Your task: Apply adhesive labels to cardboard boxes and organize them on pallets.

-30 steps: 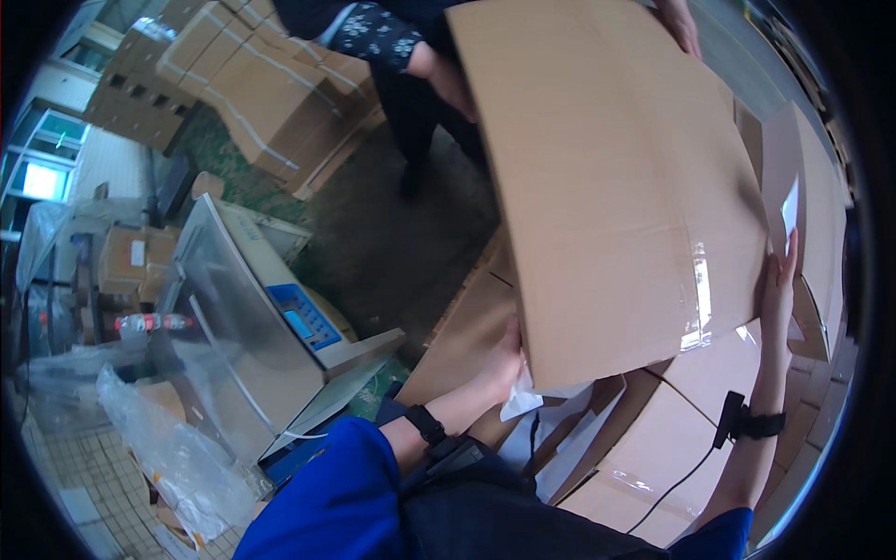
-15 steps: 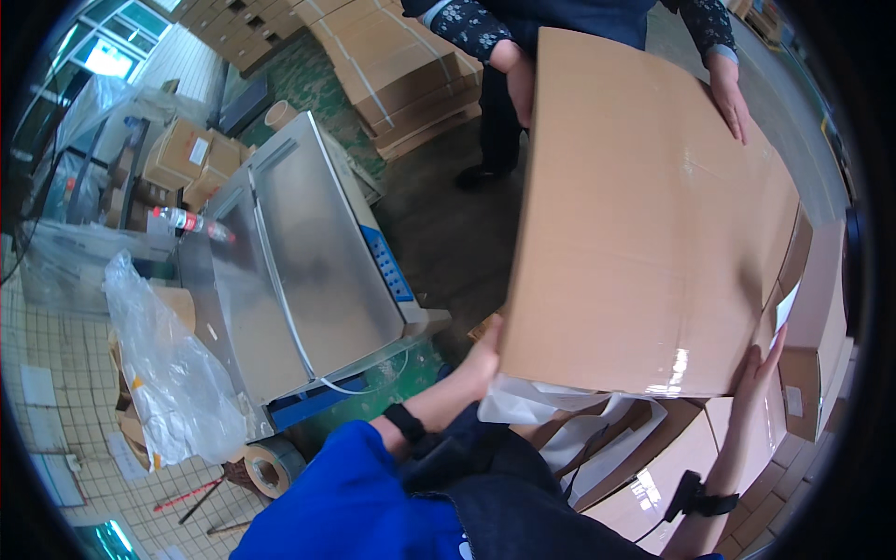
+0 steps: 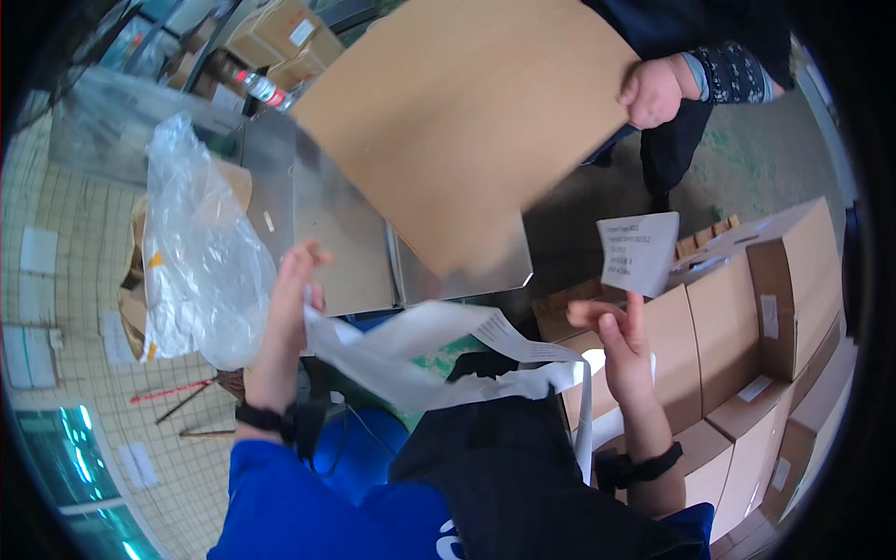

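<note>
In my left hand (image 3: 297,280), the fingers are closed on the end of a long white strip of label paper (image 3: 373,364). The strip loops in front of my body, with printed labels on part of it. My right hand (image 3: 623,355) is raised with its fingers spread, and a white printed label (image 3: 638,250) clings to the tip of its index finger. Beyond my hands, a large cardboard box (image 3: 467,121) is tilted over the metal machine (image 3: 345,252). A co-worker's hand (image 3: 653,93) grips the box's right edge; their other hand is hidden.
Several cardboard boxes (image 3: 728,327) stand in rows at the right. Clear plastic sheeting (image 3: 205,252) lies at the left, with a bottle (image 3: 264,91) behind it. A co-worker's legs (image 3: 672,149) are at the far right of the machine.
The box has left my hands and swung left over the machine, in the co-worker's grip. My left hand now holds the label strip, and a label is on my right fingertip.
</note>
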A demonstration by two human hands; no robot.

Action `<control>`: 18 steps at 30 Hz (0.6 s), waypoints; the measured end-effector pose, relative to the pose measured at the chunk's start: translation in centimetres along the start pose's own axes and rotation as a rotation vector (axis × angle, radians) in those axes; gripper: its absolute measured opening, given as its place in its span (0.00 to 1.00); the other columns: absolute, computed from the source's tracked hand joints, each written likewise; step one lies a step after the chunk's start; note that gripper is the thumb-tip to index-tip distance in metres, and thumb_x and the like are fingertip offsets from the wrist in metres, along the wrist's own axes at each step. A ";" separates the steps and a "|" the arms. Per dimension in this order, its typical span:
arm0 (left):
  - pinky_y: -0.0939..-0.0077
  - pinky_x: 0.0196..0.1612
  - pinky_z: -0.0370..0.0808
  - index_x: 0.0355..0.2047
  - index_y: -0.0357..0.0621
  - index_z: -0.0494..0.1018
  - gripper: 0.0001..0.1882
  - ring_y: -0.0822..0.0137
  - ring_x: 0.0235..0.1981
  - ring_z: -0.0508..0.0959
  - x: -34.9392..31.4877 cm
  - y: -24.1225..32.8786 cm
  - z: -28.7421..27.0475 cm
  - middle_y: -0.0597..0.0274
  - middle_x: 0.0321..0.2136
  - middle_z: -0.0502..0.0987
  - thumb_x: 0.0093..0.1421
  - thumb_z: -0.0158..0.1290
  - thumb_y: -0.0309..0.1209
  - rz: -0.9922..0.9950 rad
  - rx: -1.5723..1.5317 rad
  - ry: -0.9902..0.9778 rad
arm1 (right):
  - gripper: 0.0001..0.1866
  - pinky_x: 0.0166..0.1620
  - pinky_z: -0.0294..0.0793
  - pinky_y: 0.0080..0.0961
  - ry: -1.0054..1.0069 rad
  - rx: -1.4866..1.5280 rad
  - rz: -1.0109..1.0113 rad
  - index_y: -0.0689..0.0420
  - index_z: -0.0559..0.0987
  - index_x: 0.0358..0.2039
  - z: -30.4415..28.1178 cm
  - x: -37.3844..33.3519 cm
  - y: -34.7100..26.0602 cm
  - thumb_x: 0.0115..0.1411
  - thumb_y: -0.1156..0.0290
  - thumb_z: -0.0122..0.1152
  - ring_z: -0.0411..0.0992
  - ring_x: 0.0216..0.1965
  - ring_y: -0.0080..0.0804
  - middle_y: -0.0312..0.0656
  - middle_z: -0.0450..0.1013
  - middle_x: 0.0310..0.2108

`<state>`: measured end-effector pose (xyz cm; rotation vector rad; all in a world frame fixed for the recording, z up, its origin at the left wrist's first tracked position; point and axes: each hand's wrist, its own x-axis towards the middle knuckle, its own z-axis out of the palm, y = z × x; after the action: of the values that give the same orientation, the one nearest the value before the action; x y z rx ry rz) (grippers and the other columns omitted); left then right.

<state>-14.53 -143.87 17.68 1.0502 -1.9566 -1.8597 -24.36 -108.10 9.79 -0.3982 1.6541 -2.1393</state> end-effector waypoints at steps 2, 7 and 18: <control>0.91 0.16 0.59 0.49 0.38 0.61 0.22 0.82 0.13 0.61 -4.5 -1.8 -2.9 0.57 0.36 0.72 0.59 0.43 0.40 -0.093 -0.004 -0.209 | 0.27 0.45 0.68 0.29 -0.169 0.317 0.162 0.50 0.47 0.60 1.8 -0.2 -1.9 0.62 0.69 0.40 0.70 0.35 0.34 0.49 0.69 0.36; 0.92 0.22 0.61 0.48 0.37 0.63 0.21 0.84 0.18 0.64 -13.0 -2.5 -2.5 0.59 0.38 0.71 0.54 0.49 0.31 0.014 -0.154 -0.686 | 0.30 0.40 0.68 0.31 -0.412 0.950 0.254 0.51 0.47 0.60 10.8 -3.5 -2.1 0.60 0.64 0.44 0.68 0.33 0.32 0.46 0.67 0.34; 0.92 0.24 0.60 0.43 0.40 0.65 0.14 0.86 0.23 0.63 -16.8 -2.1 -2.0 0.69 0.32 0.72 0.56 0.50 0.27 0.283 -0.678 -0.524 | 0.30 0.45 0.63 0.27 -0.483 0.307 0.068 0.58 0.55 0.57 20.4 -10.5 -4.4 0.57 0.61 0.50 0.65 0.38 0.27 0.41 0.66 0.35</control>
<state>-0.61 -134.54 20.94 0.0883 -1.3679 -2.4988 -6.45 -119.44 19.47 -0.6855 1.0423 -1.9988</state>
